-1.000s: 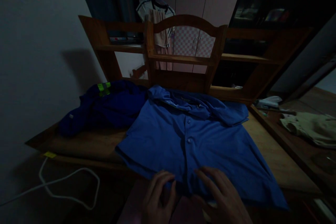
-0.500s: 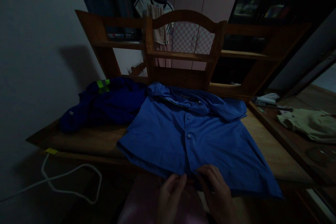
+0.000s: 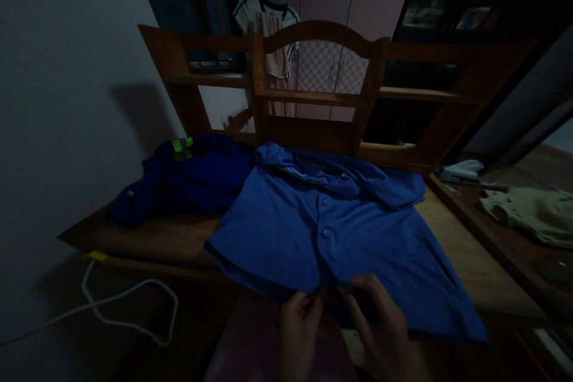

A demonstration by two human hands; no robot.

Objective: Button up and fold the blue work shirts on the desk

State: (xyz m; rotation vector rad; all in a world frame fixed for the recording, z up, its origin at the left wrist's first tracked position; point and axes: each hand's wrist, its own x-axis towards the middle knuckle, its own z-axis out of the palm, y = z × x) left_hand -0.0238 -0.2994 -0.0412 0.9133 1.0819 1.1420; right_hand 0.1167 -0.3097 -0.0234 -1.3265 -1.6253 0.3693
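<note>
A blue button-front shirt [image 3: 277,221] lies spread on the wooden desk, its lower hem toward me and its collar end bunched at the back. Two buttons on its front placket are fastened above my hands. My left hand [image 3: 301,322] pinches the hem at the left side of the front opening. On the other side of the opening, my right hand [image 3: 378,316] has thumb and fingers closed on the shirt's edge. The fingertips are dim and partly hidden by the cloth.
A dark blue garment [image 3: 192,179] with a yellow-green reflective patch lies left of the shirt. Behind stands a wooden shelf frame [image 3: 308,95]. A white cable [image 3: 129,325] loops at the lower left. Pale cloth [image 3: 532,209] rests on the surface at right.
My right hand has shifted slightly up and right with the shirt's edge, its fingers more bent. My left hand stays on the hem. The whole view has shifted slightly.
</note>
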